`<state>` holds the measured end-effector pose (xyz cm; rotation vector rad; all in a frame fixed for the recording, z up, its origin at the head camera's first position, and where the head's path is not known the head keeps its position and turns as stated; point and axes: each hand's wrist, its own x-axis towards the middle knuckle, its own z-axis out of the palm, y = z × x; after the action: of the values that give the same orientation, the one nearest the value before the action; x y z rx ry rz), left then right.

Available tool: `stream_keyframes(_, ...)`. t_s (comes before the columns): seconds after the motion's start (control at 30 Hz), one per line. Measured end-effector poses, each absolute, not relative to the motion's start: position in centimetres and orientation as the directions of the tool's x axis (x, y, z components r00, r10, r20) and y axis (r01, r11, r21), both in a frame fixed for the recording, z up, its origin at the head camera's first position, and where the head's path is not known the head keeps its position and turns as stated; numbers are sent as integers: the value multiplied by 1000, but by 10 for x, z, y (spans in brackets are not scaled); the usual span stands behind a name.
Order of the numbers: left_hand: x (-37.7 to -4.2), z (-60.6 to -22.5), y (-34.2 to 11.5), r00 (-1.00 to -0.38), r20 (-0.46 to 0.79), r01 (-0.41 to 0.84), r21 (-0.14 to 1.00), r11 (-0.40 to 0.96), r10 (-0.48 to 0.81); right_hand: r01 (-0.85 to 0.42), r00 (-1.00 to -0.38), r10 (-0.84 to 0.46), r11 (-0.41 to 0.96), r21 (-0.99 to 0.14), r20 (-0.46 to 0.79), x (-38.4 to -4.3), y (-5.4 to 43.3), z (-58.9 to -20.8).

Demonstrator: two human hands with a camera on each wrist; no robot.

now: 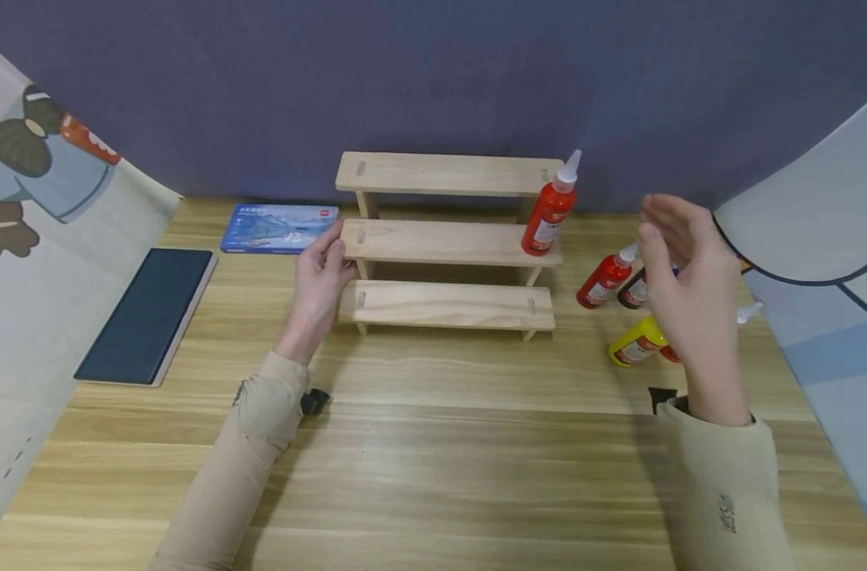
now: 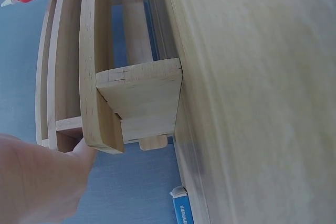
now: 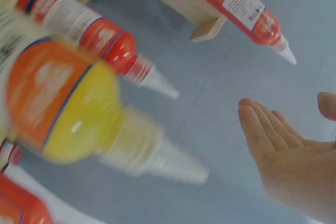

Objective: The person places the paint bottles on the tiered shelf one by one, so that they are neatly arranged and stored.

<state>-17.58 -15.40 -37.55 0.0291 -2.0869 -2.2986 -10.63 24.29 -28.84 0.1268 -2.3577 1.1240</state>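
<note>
Because its three shelves climb like steps toward the back, the wooden stand point(image 1: 443, 247) likely keeps each level in view over the one in front. It sits near the middle of the back edge of the worktop point(image 1: 433, 468). On its middle shelf point(image 1: 433, 236), at the right end, a red bottle point(image 1: 550, 218) stands upright on its base, nozzle up, probably put there to leave the rest of that shelf for others.

The left hand point(image 1: 319, 274) grips the left end of the middle shelf between thumb and fingers, perhaps to stop the light frame sliding. The right hand point(image 1: 700, 277) holds nothing; its fingers are straight and close together, the thumb apart, above the loose bottles.

Those gather toward the worktop's right edge, presumably for easy reach: a second red bottle point(image 1: 604, 280), a dark bottle point(image 1: 633, 292) just beside it, and a yellow bottle point(image 1: 634, 345) nearer the front edge. The hand and wrist partly hide this group, so I cannot count it surely.

Left of the stand, a blue box point(image 1: 281, 228) lies flat along the back edge; a dark tablet-like slab point(image 1: 147, 313) lies near the left edge, seemingly set aside.
</note>
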Motion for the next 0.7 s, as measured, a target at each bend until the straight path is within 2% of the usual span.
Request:
stream_keyframes(0.27, -175, -375, -155, -999, 1, 5, 994, -112, -37, -211, -880, 186, 671, -711, 437, -85, 269, -304)
stream_keyframes(0.7, -175, -376, -156, -999, 19, 21, 994, -106, -26, -144, -921, 158, 710, -689, 355, -65, 296, -326)
